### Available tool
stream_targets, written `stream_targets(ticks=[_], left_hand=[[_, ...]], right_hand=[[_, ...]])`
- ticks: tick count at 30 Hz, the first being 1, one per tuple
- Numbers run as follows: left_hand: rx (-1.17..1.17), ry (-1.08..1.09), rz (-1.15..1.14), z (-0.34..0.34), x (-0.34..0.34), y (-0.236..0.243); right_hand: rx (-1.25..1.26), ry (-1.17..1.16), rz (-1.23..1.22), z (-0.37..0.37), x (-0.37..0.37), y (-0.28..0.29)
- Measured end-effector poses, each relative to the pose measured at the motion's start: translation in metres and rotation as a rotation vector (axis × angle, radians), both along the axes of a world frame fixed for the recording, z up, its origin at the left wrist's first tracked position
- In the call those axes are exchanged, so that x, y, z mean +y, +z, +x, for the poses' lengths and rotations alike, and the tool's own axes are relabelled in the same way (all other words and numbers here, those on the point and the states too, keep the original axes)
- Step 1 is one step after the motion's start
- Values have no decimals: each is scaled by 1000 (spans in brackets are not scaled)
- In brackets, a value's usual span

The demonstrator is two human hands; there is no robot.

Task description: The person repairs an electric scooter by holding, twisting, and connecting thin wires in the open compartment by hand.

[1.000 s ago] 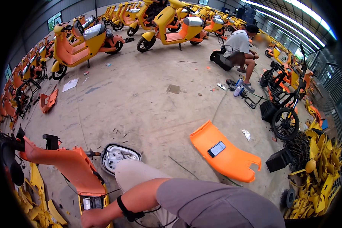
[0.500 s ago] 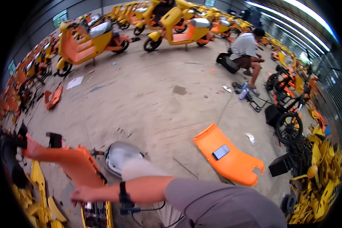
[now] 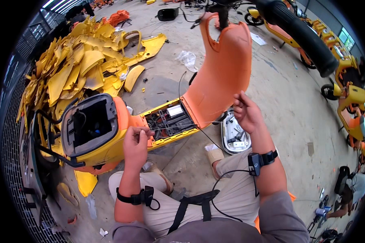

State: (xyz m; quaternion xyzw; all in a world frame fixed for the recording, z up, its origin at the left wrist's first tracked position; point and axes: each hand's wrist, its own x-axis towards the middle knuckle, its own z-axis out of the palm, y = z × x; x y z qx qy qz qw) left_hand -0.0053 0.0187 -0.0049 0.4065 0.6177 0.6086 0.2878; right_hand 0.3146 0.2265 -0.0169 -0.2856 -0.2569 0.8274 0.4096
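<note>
Head view: the left hand (image 3: 136, 141) has thumb and fingertips pinched together on what looks like one end of a thin pale strand (image 3: 172, 127). A fingertip pinch probably suits so slight a thing better than a full grasp. The right hand (image 3: 247, 115) is raised, its fingers loosely curled with little gap to the thumb; the strand fades toward it, and I can't make out whether those fingers hold its other end.

Just beyond and between the two sets of fingers lies the yellow-rimmed bay (image 3: 173, 138) of the scooter (image 3: 109, 156), wiring exposed. Standing side-on, the scooter likely keeps the bay in reach of both hands. Left of the left fingers is its uncovered seat opening (image 3: 71, 139); past the right fingertips rises the orange leg shield (image 3: 227, 69). Below the right fingers, an upturned seat (image 3: 230, 123) rests on the floor, hollow side up, perhaps so it can serve as a tray.

Farther out, yellow panels (image 3: 75, 67) are heaped beyond the left fingers, and yellow scooters (image 3: 355, 95) stand well off past the right ones.
</note>
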Motion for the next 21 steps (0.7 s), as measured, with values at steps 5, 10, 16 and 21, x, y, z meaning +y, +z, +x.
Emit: stream_targets(ticks=[5,10,16,21], left_hand=[[-2,115,-34,-27,-11,-7],[-127,56,-55,-22,-24,-3],[-36,96,-18,-29,-20,-11],[-12,94,-170,-33,-21,-21]], right_hand=[[3,-110,-14,19,14,-7],[-163,-313,10,4,7,-11],[-327,-75,-8,19,17,-14],[27,-341,-168,35,38,-6]])
